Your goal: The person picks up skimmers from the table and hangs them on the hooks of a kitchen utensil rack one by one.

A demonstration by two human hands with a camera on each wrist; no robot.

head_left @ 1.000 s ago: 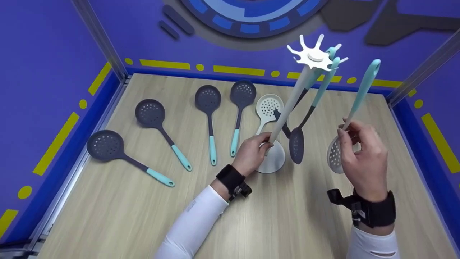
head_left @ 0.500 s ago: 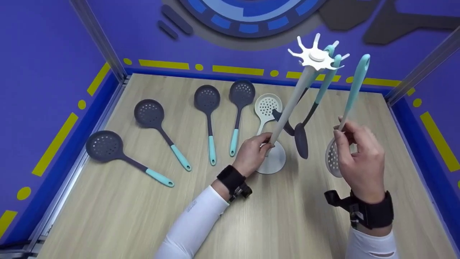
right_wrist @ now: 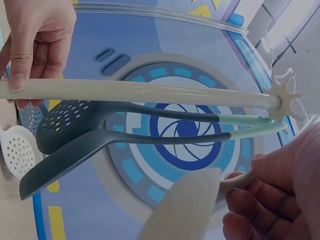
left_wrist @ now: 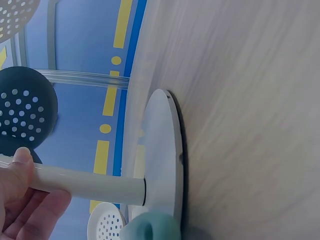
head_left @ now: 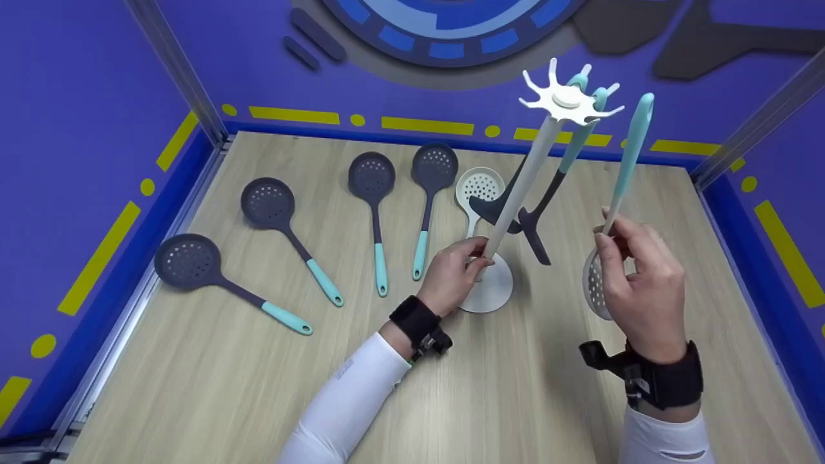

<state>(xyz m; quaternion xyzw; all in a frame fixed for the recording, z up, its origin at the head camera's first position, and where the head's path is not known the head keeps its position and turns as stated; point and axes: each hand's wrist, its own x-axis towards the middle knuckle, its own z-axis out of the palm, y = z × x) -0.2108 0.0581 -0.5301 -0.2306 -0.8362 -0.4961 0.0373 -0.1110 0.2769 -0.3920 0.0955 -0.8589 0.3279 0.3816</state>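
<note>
My left hand (head_left: 451, 274) grips the lower pole of a white utensil stand (head_left: 523, 187), which rises from a round base to a ring of hooks (head_left: 566, 100). Two dark skimmers with teal handles hang from the hooks: one skimmer (head_left: 495, 209) is partly behind the pole, the other skimmer (head_left: 533, 235) on its right, seen edge-on. My right hand (head_left: 648, 283) pinches a white skimmer (head_left: 594, 287) by its neck, teal handle (head_left: 633, 145) pointing up, right of the hooks and apart from them. In the right wrist view the held skimmer's pale head (right_wrist: 185, 205) is close to the camera.
Several dark skimmers lie on the wooden table (head_left: 225, 386) at left, among them the leftmost skimmer (head_left: 188, 261) and a skimmer (head_left: 435, 166) nearer the middle. Behind the stand lies a white skimmer (head_left: 479, 187). Blue panels (head_left: 84, 129) enclose the table's back and sides.
The hook ring has turned, and the two hanging skimmers have swung leftward, heads now edge-on. My right hand has shifted slightly left with the white skimmer, its handle closer to the hooks.
</note>
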